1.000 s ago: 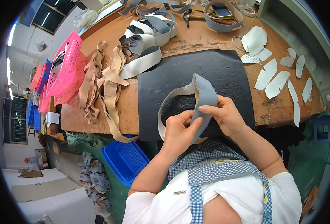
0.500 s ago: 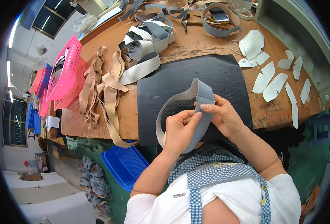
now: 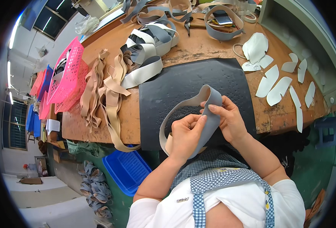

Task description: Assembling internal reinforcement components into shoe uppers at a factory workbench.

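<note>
A looped strip of grey-blue material with a paler inner face is held up between my two hands, over the black mat. My left hand pinches the band's near edge between thumb and fingers. On the far right side of the loop, my right hand grips it, with the thumb lying on the grey outer face and the fingers behind. The loop's lower end hangs near the table's front edge, by my apron. Part of the band is hidden behind my left hand.
Tan strips and a pile of grey and white bands lie left of the mat. White cut pieces lie at right. A hammer rests near a coiled band holding tools. A pink basket stands left; a blue basket sits below.
The band has turned slightly, its top end shifting right and a little toward me. My right hand has slid slightly along its edge; both hands still hold it.
</note>
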A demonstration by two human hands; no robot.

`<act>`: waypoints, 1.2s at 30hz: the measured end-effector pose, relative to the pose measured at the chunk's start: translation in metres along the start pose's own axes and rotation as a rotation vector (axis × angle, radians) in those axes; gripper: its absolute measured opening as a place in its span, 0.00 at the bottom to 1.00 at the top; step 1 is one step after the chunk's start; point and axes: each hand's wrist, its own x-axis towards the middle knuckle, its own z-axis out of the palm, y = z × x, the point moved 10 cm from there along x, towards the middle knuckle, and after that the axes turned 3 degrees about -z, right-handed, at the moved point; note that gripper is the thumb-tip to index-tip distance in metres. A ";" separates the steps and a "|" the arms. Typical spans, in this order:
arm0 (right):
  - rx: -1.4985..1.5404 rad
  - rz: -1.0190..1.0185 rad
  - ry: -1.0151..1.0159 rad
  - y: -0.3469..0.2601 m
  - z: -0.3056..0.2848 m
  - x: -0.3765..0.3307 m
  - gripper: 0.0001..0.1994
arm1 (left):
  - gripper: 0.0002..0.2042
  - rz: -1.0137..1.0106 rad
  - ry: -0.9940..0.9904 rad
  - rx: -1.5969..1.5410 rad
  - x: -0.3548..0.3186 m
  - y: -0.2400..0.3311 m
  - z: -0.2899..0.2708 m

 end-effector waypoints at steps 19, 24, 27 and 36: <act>0.026 -0.096 -0.062 -0.085 0.020 0.077 0.23 | 0.08 0.792 0.286 0.711 -0.058 0.098 -0.025; -1.251 -0.789 0.131 -0.133 0.040 0.072 0.27 | 0.09 0.993 0.377 1.165 -0.053 0.139 -0.007; -1.423 -0.830 -0.487 -0.087 0.114 0.001 0.33 | 0.09 0.949 0.235 1.214 -0.031 0.113 -0.006; -1.142 -0.542 -0.173 -0.053 0.032 0.002 0.18 | 0.07 0.238 0.253 0.052 -0.002 -0.004 -0.035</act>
